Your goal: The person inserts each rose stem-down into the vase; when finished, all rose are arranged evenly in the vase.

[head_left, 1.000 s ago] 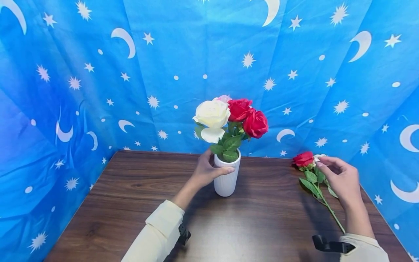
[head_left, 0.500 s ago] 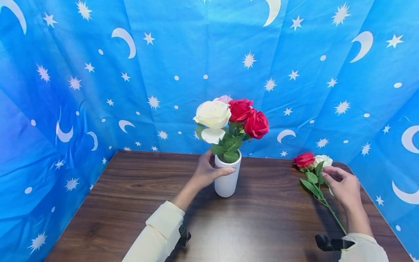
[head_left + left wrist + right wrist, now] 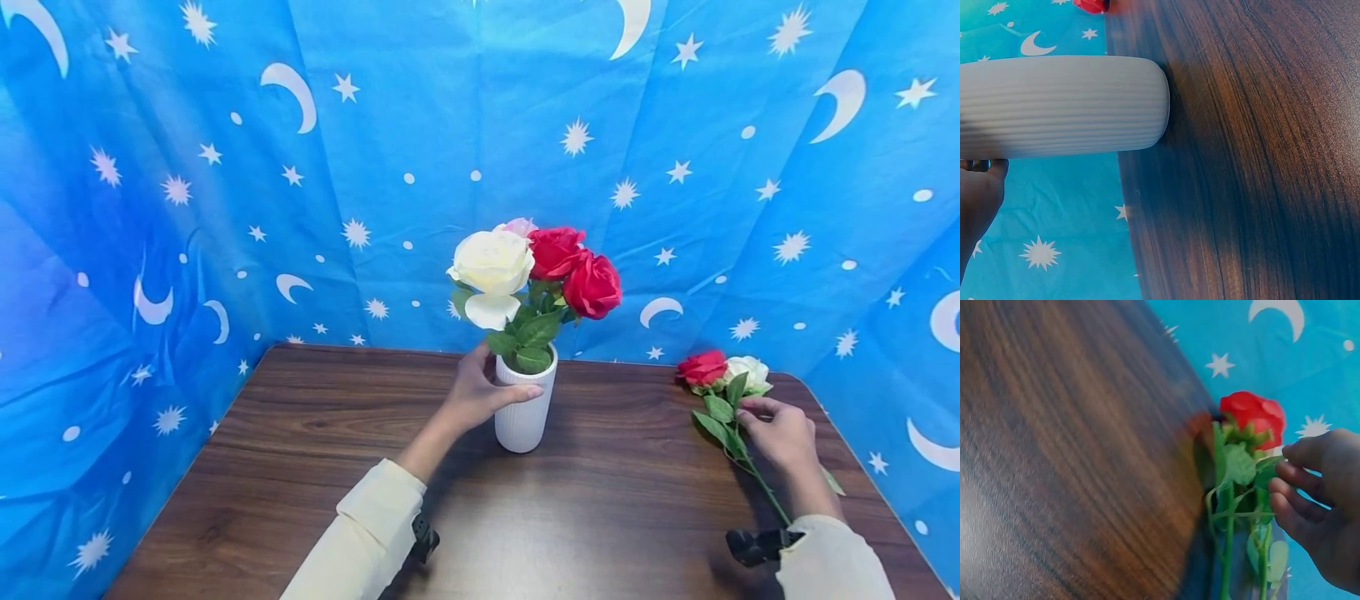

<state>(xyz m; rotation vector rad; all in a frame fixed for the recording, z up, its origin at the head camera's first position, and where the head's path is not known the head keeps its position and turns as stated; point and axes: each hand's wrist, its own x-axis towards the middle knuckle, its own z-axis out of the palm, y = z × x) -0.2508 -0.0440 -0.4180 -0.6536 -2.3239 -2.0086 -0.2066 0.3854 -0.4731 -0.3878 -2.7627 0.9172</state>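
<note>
My left hand (image 3: 480,396) grips the upper part of a white ribbed vase (image 3: 522,417), thumb across the front and fingers behind. The vase stands upright; in the left wrist view its ribbed wall (image 3: 1072,106) lies sideways. It holds a cream-white rose (image 3: 492,260), two red roses (image 3: 592,285) and a partly hidden pale pink flower (image 3: 517,226). At the right, my right hand (image 3: 783,433) has bent fingers at the leaves of a white rose (image 3: 747,375) lying beside a loose red rose (image 3: 1252,417). Whether the fingertips pinch a leaf or only touch it is unclear.
A dark wood table (image 3: 337,400) carries everything. Blue cloth (image 3: 420,108) with moons and stars hangs at the back and both sides. The loose roses lie near the table's back right corner, their green stems (image 3: 768,498) running toward the front.
My right hand has left the white rose's bloom and moved down to its leaves, uncovering the bloom. My left hand keeps its grip on the vase. The head view has shifted slightly.
</note>
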